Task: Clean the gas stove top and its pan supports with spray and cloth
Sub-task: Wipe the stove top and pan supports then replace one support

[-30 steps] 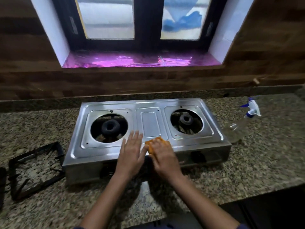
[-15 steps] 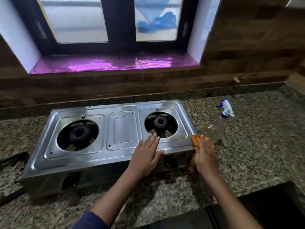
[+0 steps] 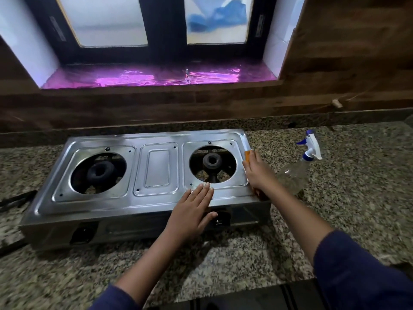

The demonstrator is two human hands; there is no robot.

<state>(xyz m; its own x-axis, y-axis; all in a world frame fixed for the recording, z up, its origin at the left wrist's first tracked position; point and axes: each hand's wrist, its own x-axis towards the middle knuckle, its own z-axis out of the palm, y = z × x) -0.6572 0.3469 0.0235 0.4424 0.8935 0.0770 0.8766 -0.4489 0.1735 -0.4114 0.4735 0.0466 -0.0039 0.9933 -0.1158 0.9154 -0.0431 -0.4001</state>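
The steel two-burner gas stove (image 3: 156, 168) stands on the granite counter with both burners bare, no pan supports on it. My left hand (image 3: 192, 211) lies flat, fingers together, on the stove's front edge below the right burner (image 3: 212, 161). My right hand (image 3: 257, 171) presses an orange cloth (image 3: 247, 156) against the stove's right edge; most of the cloth is hidden under the hand. A clear spray bottle (image 3: 295, 173) with a white and blue trigger stands just right of the stove, close to my right wrist.
A black pan support (image 3: 15, 199) lies on the counter at the far left, mostly out of frame. The granite counter (image 3: 357, 198) stretches to the right. A wooden backsplash and a window sill with purple foil (image 3: 156, 78) run behind the stove.
My right hand has slid the cloth from the stove's front middle to its front right corner, then back along the right edge. My left hand shifted right along the front edge.
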